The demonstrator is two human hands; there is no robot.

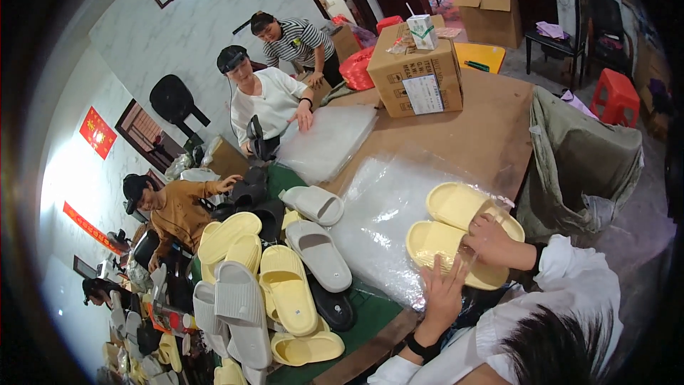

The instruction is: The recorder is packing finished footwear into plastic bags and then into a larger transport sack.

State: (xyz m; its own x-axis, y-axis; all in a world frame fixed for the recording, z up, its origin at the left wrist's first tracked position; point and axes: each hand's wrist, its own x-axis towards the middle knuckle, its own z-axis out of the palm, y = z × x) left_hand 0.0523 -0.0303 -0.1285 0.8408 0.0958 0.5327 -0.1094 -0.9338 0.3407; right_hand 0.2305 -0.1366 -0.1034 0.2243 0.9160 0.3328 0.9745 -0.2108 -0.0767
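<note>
A pair of pale yellow slippers (456, 203) lies side by side at the right, over a stack of clear plastic bags (374, 232). My right hand (491, 240) reaches into the foot openings, its fingers bent around the inner parts of the pair. Shiny clear film shows over the nearer slipper; how far it wraps the pair is hard to make out. My left hand (442, 291) is beside that slipper, fingers stretched out and apart against its near edge and the film. Black bands circle both my wrists, below white sleeves.
Loose grey slippers (319, 255), yellow slippers (288, 289) and black ones pile up on the green tabletop (374, 314) to the left. A cardboard box (415, 71) and another bag stack (328, 144) stand farther back. Several co-workers are across the table. A covered chair (581, 157) stands right.
</note>
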